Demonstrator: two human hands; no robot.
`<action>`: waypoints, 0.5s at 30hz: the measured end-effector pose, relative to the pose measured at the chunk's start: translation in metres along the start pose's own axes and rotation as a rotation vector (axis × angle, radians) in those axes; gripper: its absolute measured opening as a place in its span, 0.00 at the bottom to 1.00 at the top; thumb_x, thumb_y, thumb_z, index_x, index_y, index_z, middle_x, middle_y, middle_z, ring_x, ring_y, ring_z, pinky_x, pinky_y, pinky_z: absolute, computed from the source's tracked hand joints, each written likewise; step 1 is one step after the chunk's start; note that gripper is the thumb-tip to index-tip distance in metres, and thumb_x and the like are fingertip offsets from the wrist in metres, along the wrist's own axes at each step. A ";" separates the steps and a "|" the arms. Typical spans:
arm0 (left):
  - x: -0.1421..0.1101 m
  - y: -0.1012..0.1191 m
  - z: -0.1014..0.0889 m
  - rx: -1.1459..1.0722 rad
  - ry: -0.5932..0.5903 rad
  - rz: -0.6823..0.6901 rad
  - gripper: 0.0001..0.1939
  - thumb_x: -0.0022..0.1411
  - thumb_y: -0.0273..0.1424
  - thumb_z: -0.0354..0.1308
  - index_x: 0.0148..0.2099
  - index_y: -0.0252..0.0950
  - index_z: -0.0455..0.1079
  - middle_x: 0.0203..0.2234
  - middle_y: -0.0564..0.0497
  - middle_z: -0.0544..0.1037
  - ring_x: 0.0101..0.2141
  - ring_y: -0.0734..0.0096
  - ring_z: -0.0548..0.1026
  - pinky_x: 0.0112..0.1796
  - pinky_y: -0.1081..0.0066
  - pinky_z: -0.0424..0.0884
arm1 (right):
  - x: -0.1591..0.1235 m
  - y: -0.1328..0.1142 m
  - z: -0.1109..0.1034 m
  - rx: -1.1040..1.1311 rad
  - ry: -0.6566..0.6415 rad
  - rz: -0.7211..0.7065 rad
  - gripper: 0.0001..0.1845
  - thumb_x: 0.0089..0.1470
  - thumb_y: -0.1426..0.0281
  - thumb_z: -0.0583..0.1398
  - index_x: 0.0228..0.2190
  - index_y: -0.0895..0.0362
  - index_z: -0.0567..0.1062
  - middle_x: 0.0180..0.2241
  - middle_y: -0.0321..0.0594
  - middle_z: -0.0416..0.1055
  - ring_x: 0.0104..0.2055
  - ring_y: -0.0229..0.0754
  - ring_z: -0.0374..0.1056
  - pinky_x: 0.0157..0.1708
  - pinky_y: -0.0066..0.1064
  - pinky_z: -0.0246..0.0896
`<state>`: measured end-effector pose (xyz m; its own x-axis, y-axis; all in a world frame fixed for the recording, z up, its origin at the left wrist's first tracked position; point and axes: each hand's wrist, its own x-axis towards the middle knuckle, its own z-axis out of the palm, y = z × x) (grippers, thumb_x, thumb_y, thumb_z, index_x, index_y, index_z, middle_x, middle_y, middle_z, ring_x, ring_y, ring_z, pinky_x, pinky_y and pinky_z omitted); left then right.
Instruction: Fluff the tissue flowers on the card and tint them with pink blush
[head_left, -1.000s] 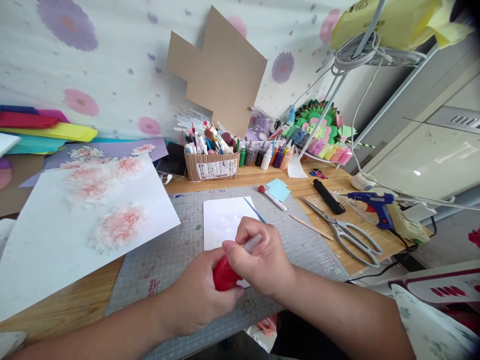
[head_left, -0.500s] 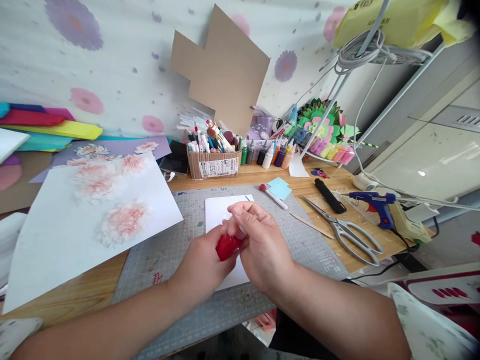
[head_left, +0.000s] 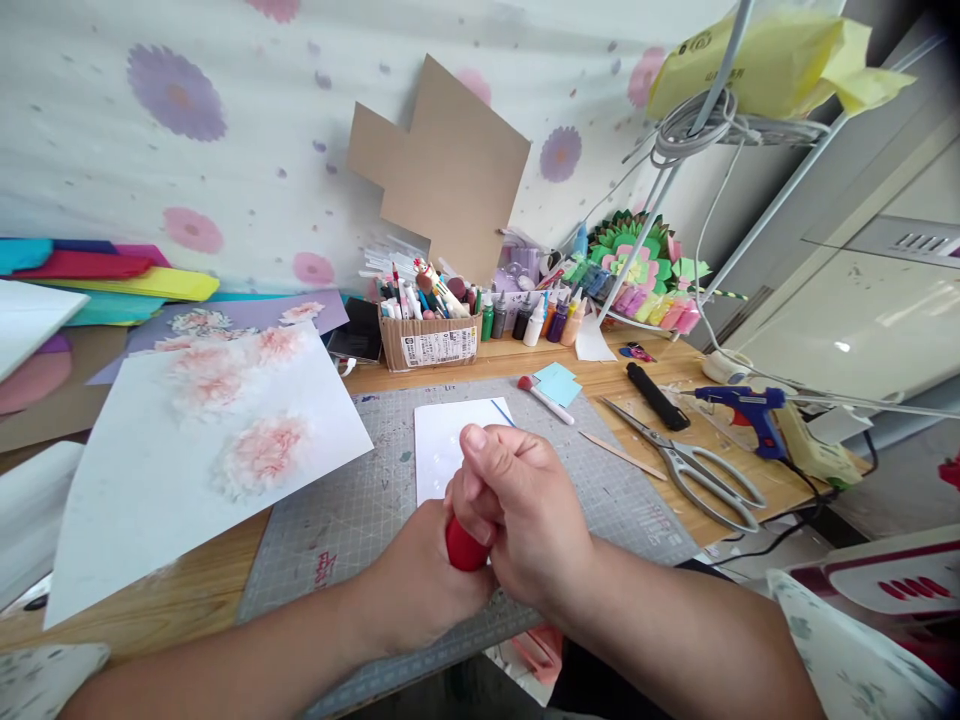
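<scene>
A red bottle, smooth and mostly hidden by fingers, is held between my two hands over the cutting mat. My left hand is closed round its body. Curled over the upper end, my right hand presses against the left, and its fingers hide the bottle's tip. Beneath and beyond the hands lies a white sheet of paper, with a thin blue strip at its far right corner.
The grey cutting mat covers the front of the desk. White paper with pink fluffy flowers lies left. At right are scissors, a blue glue gun and a wooden stick. Behind stand a pen box and several paint bottles.
Both hands have come lower with the red bottle. My right hand's fingers have curled tighter over its top, covering the pale part that showed before. The view has tilted slightly upward.
</scene>
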<state>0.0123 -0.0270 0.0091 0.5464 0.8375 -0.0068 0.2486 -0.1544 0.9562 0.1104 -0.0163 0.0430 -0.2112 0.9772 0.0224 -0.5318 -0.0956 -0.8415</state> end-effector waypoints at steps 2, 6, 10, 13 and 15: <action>0.005 -0.003 -0.006 0.116 0.069 -0.082 0.04 0.51 0.29 0.57 0.33 0.37 0.66 0.29 0.54 0.76 0.33 0.66 0.74 0.35 0.69 0.71 | 0.009 -0.005 -0.010 -0.141 -0.019 -0.060 0.21 0.52 0.54 0.60 0.18 0.56 0.65 0.10 0.24 0.51 0.12 0.29 0.49 0.16 0.25 0.49; 0.013 -0.007 -0.027 0.536 0.234 -0.203 0.05 0.55 0.31 0.55 0.34 0.37 0.67 0.29 0.50 0.78 0.31 0.62 0.76 0.32 0.67 0.68 | 0.016 -0.038 -0.037 -1.014 -0.338 -0.445 0.06 0.51 0.67 0.62 0.31 0.57 0.73 0.34 0.40 0.73 0.37 0.38 0.69 0.40 0.33 0.64; 0.009 0.005 -0.036 1.072 0.117 -0.222 0.08 0.59 0.30 0.49 0.37 0.37 0.68 0.26 0.46 0.78 0.29 0.52 0.77 0.27 0.63 0.67 | 0.009 -0.067 -0.039 -1.916 -0.612 -0.279 0.10 0.50 0.74 0.59 0.37 0.60 0.76 0.38 0.49 0.74 0.42 0.48 0.70 0.40 0.39 0.65; 0.008 0.025 -0.032 1.290 0.108 -0.180 0.11 0.58 0.25 0.45 0.39 0.36 0.68 0.28 0.42 0.79 0.29 0.47 0.78 0.26 0.60 0.68 | 0.019 -0.066 -0.025 -2.225 -0.585 -0.004 0.11 0.51 0.67 0.58 0.33 0.60 0.78 0.34 0.50 0.76 0.38 0.53 0.72 0.34 0.40 0.66; 0.011 0.038 -0.029 1.324 0.156 -0.181 0.14 0.57 0.22 0.43 0.40 0.34 0.69 0.29 0.40 0.79 0.31 0.45 0.78 0.27 0.59 0.68 | 0.034 -0.061 -0.018 -2.228 -0.587 0.099 0.17 0.47 0.58 0.61 0.33 0.58 0.79 0.31 0.48 0.77 0.35 0.52 0.73 0.31 0.37 0.66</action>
<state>0.0048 -0.0081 0.0541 0.3497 0.9367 0.0161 0.9358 -0.3484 -0.0544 0.1504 0.0262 0.0860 -0.5213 0.8032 -0.2883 0.8215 0.5638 0.0856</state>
